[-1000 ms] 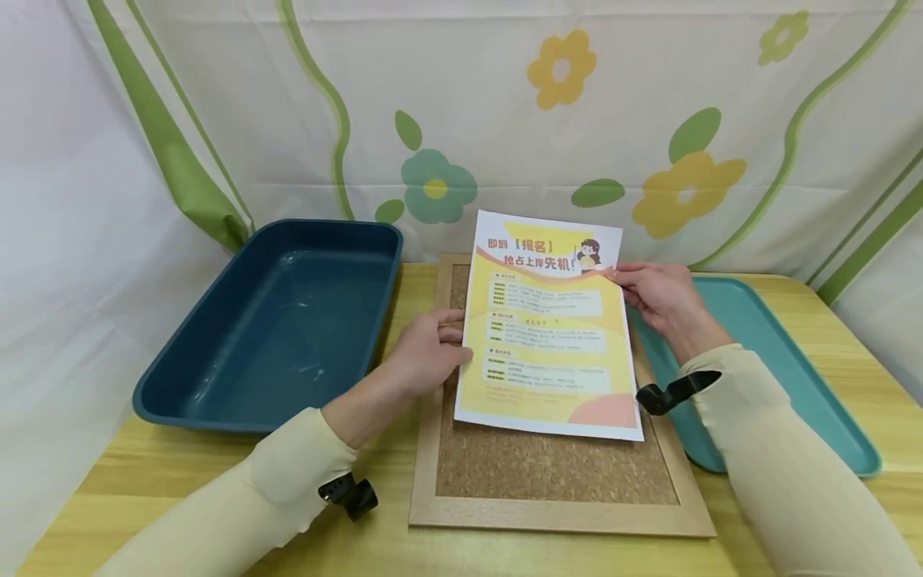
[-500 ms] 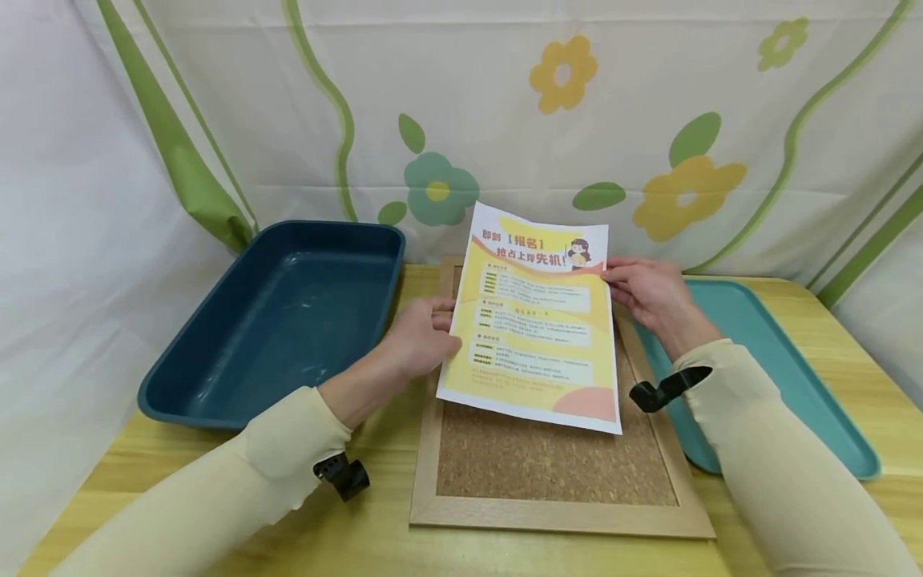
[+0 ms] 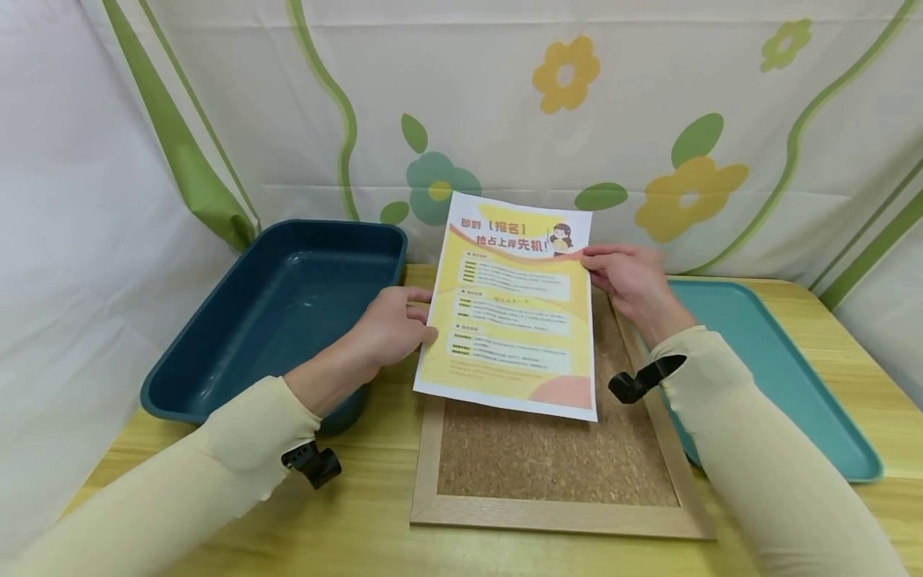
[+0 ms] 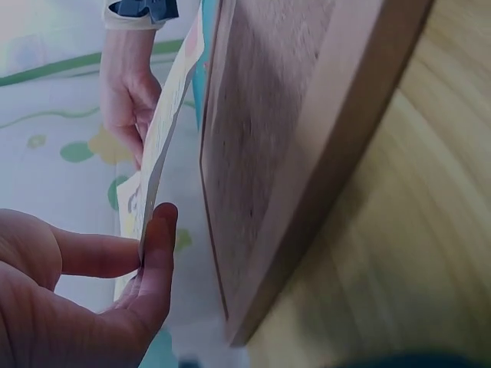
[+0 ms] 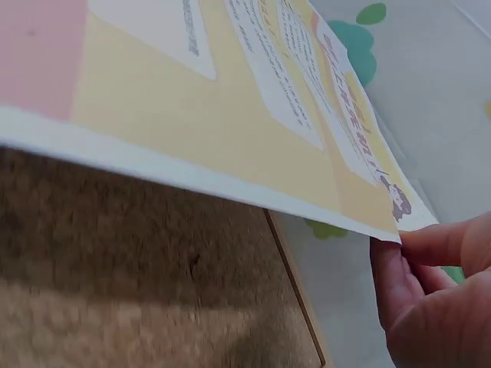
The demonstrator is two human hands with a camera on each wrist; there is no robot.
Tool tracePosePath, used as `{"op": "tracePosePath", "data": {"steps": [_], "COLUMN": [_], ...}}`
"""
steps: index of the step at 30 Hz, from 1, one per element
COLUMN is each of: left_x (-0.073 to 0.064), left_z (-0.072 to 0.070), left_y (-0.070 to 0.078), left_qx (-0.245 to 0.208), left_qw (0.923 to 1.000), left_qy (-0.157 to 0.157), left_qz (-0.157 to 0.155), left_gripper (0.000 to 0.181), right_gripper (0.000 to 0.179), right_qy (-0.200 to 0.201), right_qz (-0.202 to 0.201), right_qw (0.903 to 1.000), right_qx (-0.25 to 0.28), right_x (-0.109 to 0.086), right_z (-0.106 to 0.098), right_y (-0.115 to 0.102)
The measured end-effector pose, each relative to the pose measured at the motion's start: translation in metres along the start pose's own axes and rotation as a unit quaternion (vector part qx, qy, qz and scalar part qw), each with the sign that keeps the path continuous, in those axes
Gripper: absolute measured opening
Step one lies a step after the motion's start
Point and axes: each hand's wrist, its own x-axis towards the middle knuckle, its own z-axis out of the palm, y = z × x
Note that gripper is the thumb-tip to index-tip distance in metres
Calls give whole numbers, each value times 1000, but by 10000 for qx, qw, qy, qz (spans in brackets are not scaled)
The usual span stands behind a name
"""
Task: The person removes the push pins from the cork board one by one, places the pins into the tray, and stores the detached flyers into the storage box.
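Observation:
A yellow and white printed flyer is held up above a wood-framed cork board, covering its upper part in the head view. My left hand pinches the flyer's left edge between thumb and fingers; the left wrist view shows this hand and the sheet edge-on, apart from the board's frame. At the upper right edge my right hand pinches the paper, and in the right wrist view its thumb and fingers meet on that edge. Cork shows beneath the raised sheet.
To the left stands a deep dark blue basin, close to my left forearm. A flat teal tray lies at the right, partly behind my right arm. Behind the wooden table hangs a white curtain with printed flowers.
Both hands have carried the flyer leftward and slightly up, toward the basin. More of the cork board's right side now shows. The board, basin and tray stay in place.

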Motion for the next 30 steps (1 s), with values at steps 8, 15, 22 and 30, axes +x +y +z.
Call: {"op": "tracePosePath", "data": {"steps": [8,15,22,30], "left_x": [-1,-6,-6,5], "left_z": [-23,-51,-90,-128], "left_y": [-7,-16,-37,-59], "left_qx": [258,461,786,1369], "left_qw": [9997,9989,9968,9904], "left_qy": [12,71,-124,-113], "left_qz": [-15,-5,-64,-160], "left_gripper": [63,64,69,68], "right_gripper": [46,49,56,61], "right_qy": [-8,-345,-784,-1104], "right_qz": [67,-15,-2,-100], "right_qw": [9999,9994,9967,9937], "right_qx": [-87,62,190,-189], "right_x": [-1,-2,-6,-8], "right_z": [28,57,94,133], "right_y": [-6,-9,-12,-15]}}
